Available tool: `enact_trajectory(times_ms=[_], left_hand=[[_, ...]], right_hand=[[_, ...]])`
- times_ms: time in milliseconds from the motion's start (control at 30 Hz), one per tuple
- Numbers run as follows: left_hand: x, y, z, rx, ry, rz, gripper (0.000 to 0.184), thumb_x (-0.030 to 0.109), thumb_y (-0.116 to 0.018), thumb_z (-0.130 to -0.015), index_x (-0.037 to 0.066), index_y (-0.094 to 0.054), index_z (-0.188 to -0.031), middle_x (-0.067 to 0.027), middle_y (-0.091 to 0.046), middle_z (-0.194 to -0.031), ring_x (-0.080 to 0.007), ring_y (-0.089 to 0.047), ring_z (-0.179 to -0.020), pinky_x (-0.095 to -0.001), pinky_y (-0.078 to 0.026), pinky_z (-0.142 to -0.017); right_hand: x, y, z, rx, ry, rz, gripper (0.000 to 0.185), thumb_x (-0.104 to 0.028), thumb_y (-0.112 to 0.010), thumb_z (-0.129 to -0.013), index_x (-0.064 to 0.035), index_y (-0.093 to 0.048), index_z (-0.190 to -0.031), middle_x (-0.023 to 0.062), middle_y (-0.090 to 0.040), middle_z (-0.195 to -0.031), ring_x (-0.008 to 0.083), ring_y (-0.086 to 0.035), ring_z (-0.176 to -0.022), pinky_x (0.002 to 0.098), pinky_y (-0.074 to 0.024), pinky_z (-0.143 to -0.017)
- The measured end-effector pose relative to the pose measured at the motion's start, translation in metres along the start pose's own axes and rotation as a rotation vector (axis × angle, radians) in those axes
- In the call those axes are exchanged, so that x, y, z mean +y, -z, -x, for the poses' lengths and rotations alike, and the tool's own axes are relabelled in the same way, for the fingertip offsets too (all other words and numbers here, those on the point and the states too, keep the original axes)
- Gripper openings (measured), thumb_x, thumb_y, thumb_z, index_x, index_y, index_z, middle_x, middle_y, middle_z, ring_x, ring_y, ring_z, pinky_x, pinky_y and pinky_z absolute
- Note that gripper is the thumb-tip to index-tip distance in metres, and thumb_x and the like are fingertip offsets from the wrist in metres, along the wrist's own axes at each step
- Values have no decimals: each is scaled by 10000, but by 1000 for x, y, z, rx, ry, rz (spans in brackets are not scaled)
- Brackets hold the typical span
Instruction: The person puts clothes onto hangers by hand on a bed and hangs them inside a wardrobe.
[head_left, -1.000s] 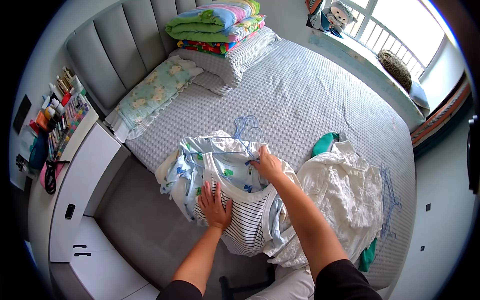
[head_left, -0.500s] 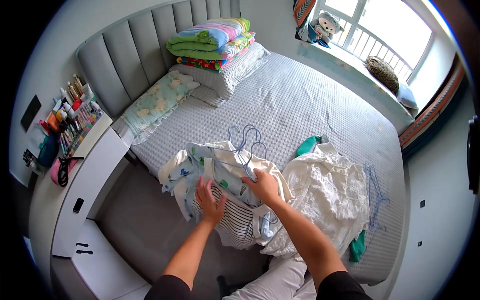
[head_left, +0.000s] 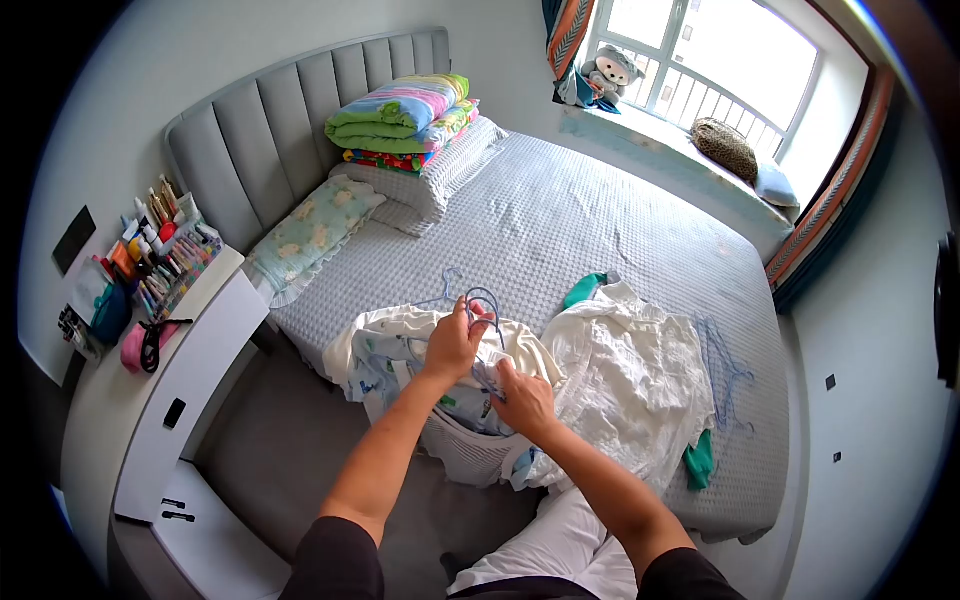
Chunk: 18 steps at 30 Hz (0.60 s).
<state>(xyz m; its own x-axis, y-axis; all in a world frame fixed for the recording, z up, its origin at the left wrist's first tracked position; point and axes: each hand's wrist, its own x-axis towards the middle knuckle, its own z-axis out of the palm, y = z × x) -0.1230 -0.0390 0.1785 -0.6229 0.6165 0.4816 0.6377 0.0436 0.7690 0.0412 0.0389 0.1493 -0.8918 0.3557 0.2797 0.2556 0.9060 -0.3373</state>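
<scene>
Gripping, head view: my left hand, one of two, fingers curled closed round blue hangers at the hooks.
Right hand: fingers bent in just below, near the hangers' necks; I cannot tell whether they pinch anything.
Hook count: at least two by my left hand, one more beyond.
Clothes beneath my hands: three I can make out, a cream garment, a printed blue garment, a striped garment, at the near edge of one bed.
White garment: one, just to their right.
</scene>
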Motion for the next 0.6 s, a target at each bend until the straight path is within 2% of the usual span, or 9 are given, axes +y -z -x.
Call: enact_trajectory(times_ms=[100, 133, 233, 267, 367, 400, 500, 533, 600], left_hand=[[12, 22, 2, -91, 28, -12, 278, 231, -608, -939, -40, -613, -999, -102, -681, -721, -284, -658, -663, -346, -508, -652], [9, 22, 6, -80, 147, 209, 272, 220, -594, -955, -46, -632, -913, -99, -708, -799, -174, -652, -701, -287, -492, -659], [27, 29, 12, -5, 154, 399, 253, 203, -559, -976, -36, -635, -949, -94, -717, -864, -84, -626, -777, -254, -474, -656], [22, 26, 12, 8, 223, 449, 235, 184, -550, -988, -24, -634, -920, -51, -681, -820, -38, -577, -760, -226, -453, -655], [27, 35, 8, -93, 360, 560, 211, 168, -566, -986, -14, -622, -894, -14, -633, -760, -28, -550, -726, -200, -448, -673], [30, 40, 9, -124, 362, 632, 178, 165, -579, -987, 6, -605, -910, 9, -597, -780, -28, -517, -732, -190, -444, -701], [48, 37, 13, -84, 335, 692, 144, 167, -578, -991, 27, -601, -966, 10, -613, -864, -32, -514, -778, -193, -438, -729], [55, 36, 14, -89, 337, 712, 120, 154, -571, -993, 38, -598, -998, 5, -613, -905, -36, -509, -808, -193, -431, -746], [77, 37, 16, -139, 313, 719, 114, 145, -565, -994, 36, -598, -1001, 0, -616, -908, -41, -515, -813, -193, -433, -748]], right_hand=[[-8, 20, 3, 96, 62, 5, 468, -200, -734, -725, -103, -534, -1137, 82, -631, -923, 274, -632, -875, 417, -467, -745], [-11, 24, 2, 144, 92, 12, 469, -180, -731, -718, -111, -545, -1144, 77, -617, -964, 265, -619, -909, 407, -463, -764], [-22, 31, 3, 218, 182, 54, 458, -115, -684, -733, -164, -579, -1176, 61, -570, -1041, 253, -581, -965, 394, -456, -791], [-19, 22, 4, 144, 194, 6, 519, -63, -633, -755, -218, -573, -1247, 63, -547, -1071, 250, -568, -993, 393, -448, -815], [-27, 28, 9, 127, 288, 69, 535, -51, -600, -780, -241, -565, -1279, 68, -554, -1107, 243, -558, -1041, 399, -443, -855], [-34, 36, 10, 167, 325, 112, 523, -105, -629, -807, -192, -539, -1315, 79, -557, -1167, 247, -556, -1073, 416, -424, -903], [-44, 39, 10, 219, 199, -20, 513, -178, -661, -834, -111, -516, -1321, 90, -546, -1226, 256, -544, -1110, 439, -405, -933], [-43, 36, 9, 228, 245, -28, 480, -241, -682, -850, -49, -521, -1259, 100, -595, -1168, 275, -565, -1093, 448, -394, -937], [-48, 33, 3, 50, 213, -156, 384, -244, -673, -861, -55, -543, -1169, 111, -638, -1064, 287, -596, -1044, 443, -397, -928]])
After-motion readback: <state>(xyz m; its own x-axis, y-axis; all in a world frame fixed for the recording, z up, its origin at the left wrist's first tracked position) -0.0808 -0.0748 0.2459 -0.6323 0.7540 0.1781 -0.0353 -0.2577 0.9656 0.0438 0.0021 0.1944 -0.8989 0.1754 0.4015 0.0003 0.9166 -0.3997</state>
